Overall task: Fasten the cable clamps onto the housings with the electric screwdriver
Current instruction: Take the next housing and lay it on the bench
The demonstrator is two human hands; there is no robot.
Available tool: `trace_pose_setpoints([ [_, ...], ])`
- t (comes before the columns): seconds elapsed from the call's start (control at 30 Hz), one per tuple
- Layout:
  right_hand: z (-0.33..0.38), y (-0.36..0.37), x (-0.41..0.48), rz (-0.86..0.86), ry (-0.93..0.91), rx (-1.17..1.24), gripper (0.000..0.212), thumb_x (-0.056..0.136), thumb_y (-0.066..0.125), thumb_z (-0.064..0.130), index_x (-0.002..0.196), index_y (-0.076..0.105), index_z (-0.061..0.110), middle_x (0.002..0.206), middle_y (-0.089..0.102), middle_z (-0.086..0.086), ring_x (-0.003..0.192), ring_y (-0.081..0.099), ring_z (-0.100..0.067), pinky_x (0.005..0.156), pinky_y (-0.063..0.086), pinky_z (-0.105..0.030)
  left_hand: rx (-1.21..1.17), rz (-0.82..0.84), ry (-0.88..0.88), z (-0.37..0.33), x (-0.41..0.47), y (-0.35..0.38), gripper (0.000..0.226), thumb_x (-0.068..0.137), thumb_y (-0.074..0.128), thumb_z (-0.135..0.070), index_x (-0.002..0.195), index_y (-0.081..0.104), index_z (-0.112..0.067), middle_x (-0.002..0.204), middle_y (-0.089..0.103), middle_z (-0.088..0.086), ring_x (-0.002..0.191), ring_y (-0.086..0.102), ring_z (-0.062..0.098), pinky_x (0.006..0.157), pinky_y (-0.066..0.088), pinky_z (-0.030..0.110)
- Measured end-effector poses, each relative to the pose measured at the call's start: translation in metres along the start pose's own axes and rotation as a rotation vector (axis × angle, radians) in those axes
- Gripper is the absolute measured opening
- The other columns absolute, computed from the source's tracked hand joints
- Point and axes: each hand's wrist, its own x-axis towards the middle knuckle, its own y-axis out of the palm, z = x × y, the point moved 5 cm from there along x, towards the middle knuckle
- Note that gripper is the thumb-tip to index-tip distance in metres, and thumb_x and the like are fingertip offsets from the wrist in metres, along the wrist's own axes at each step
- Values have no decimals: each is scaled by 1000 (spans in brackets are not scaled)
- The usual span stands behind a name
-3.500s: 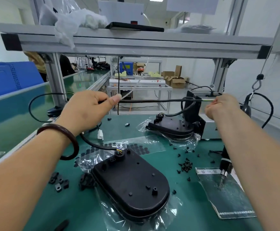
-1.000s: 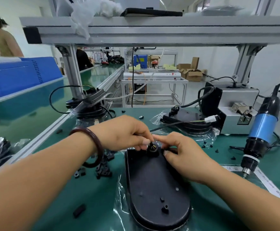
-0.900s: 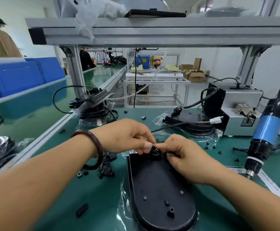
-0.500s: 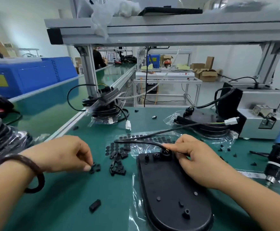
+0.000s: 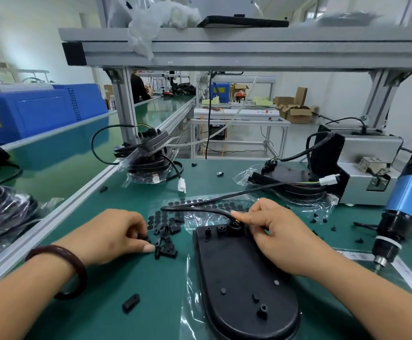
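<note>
Cable clamps [image 5: 166,244] are lying in a loose black heap on the green mat [image 5: 151,278], just left of the far end of the nearest housing [image 5: 244,278]. That housing is lying flat on a clear plastic bag [image 5: 189,290]. Its long axis is running from the person's body away toward the back of the bench, and the cable [image 5: 200,209] is coming out at the far end. So the heap is sitting right beside the spot where a clamp will probably have to go. The carry is looking like a short move to the right, not a reach.

The left hand [image 5: 116,234] is working at the heap. Its fingers are curling down onto the pile's near-left edge, with the thumb tip touching the mat beside the pieces. Whether a clamp is already being pinched I cannot tell, since the fingers are covering that spot. The right hand [image 5: 276,233] is resting over the housing's far right corner. It is pinching the cable between thumb and forefinger just where the cable is leaving the shell.

The left hand is lying nearer to the clamps. The right hand is lying nearer to the electric screwdriver [image 5: 407,200], which is hanging nose-down well off to the right of the housing, with neither hand touching it. Small black screws [image 5: 322,220] are lying scattered on the mat between housing and driver. By my judgement the picking step is going on, and no clamp is sitting over the cable yet. A stray black piece [image 5: 131,303] is lying alone beside the left forearm.
</note>
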Motion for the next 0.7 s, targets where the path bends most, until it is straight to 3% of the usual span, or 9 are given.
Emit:
trace_pose_setpoints([
  [0.2, 0, 0, -1, 4, 17, 2, 37, 95, 49, 6, 110, 71, 31, 85, 46, 4, 76, 47, -6, 79, 45, -20, 70, -78, 58, 4, 0, 2, 14, 84, 63, -49, 84, 59, -36, 86, 57, -17, 78, 53, -4, 66, 38, 6],
  [0.3, 0, 0, -2, 11, 26, 0, 40, 94, 48, 5, 110, 70, 36, 87, 47, 4, 77, 47, -6, 76, 44, -17, 249, -173, 112, -1, -1, 2, 16, 93, 46, -49, 95, 56, -37, 95, 50, -18, 88, 53, 2, 75, 41, 16],
  [0.37, -1, 0, -2, 16, 22, -6, 43, 94, 49, 6, 109, 68, 41, 90, 49, 7, 82, 48, -4, 75, 40, -10, 232, -201, 105, -4, -1, 0, 15, 94, 43, -47, 90, 54, -38, 95, 53, -16, 88, 54, 4, 76, 42, 20],
  [0.47, 2, -8, 0, -100, -16, 38, 35, 94, 58, 14, 121, 65, 35, 100, 54, 16, 96, 50, 6, 84, 33, -1, -174, -260, 11, -2, -5, -20, 20, 87, 53, -50, 75, 61, -36, 73, 64, -13, 64, 54, -1, 60, 39, 15],
  [0.57, 16, -26, 3, -274, -108, 215, 32, 89, 65, 11, 113, 70, 32, 92, 63, 15, 90, 58, 3, 84, 39, -7, -1001, -169, -48, -19, -14, -33, 24, 74, 62, -43, 79, 72, -22, 73, 65, -1, 56, 51, 4, 49, 41, 17],
  [0.63, 32, -31, 5, -265, -205, 365, 33, 89, 66, 8, 104, 71, 37, 87, 67, 8, 80, 62, -3, 77, 46, -13, -1185, -35, 6, -45, -17, -35, 23, 73, 62, -36, 78, 73, -16, 74, 65, 1, 55, 52, 2, 44, 41, 14],
  [0.7, 49, -30, 7, -183, -273, 455, 33, 89, 65, 9, 103, 71, 39, 87, 68, 7, 77, 63, -13, 73, 51, -20, -1185, 54, 98, -73, -17, -37, 21, 75, 63, -35, 78, 73, -16, 70, 65, -2, 54, 52, 1, 44, 40, 12],
])
